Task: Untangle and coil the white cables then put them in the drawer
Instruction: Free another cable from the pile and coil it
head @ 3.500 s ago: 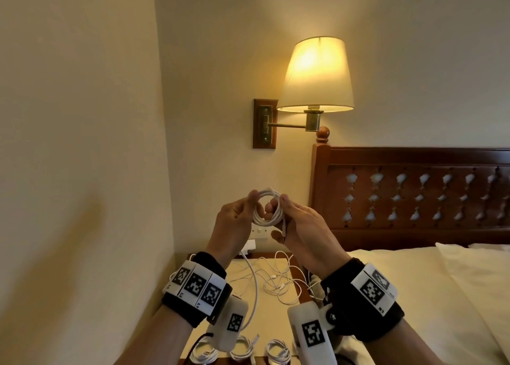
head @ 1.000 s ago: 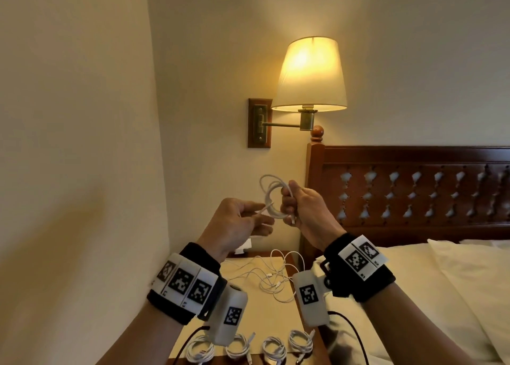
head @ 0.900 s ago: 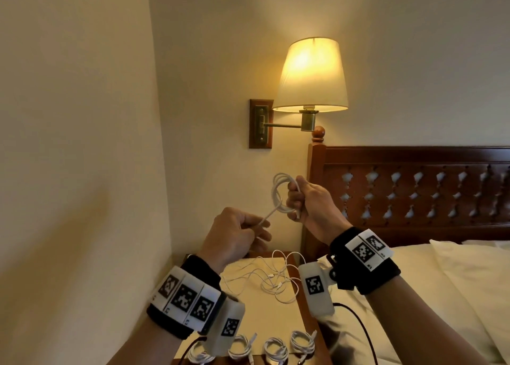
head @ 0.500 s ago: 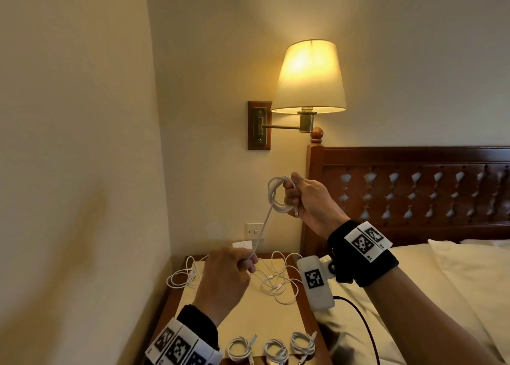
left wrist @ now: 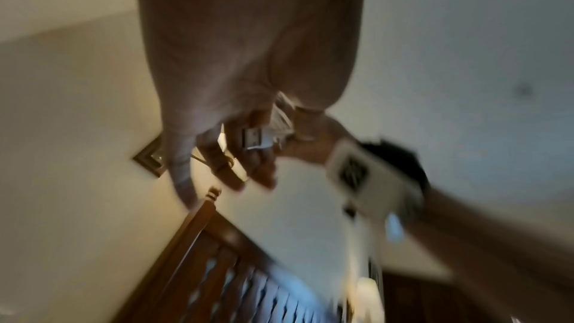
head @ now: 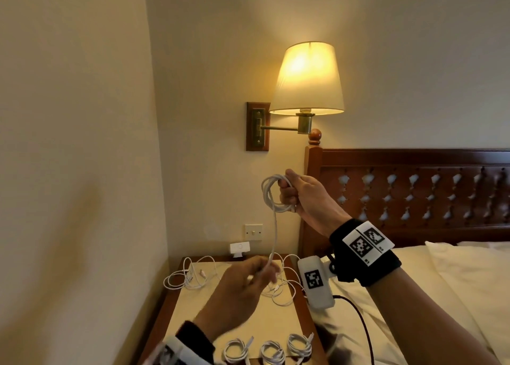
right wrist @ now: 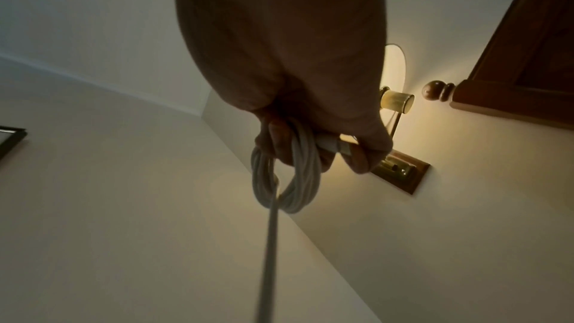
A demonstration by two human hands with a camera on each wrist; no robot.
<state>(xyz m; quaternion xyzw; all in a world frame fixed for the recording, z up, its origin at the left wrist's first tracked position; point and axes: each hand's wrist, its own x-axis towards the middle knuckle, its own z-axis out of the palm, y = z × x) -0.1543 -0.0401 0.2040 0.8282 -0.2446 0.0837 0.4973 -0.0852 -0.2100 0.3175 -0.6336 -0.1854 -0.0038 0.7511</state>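
Note:
My right hand [head: 285,196] is raised in front of the wall and grips a coiled white cable [head: 266,196]; in the right wrist view its fingers [right wrist: 279,146] curl through the coil [right wrist: 287,181]. The cable's free tail [head: 273,235] runs straight down to my left hand [head: 258,275], which is blurred and low over the nightstand [head: 171,304]. In the left wrist view that hand [left wrist: 264,149] pinches the cable's USB plug [left wrist: 256,139]. A tangle of loose white cables [head: 281,293] lies on the nightstand. No drawer is in view.
Three coiled cables [head: 271,355] sit in a row at the nightstand's front edge. A lit wall lamp [head: 307,80] hangs above, with the wooden headboard [head: 414,193] and bed [head: 455,282] to the right. The wall closes in on the left.
My left hand has let go of the coil and dropped toward the nightstand, drawing the cable's tail out straight. My right hand stayed raised with the coil.

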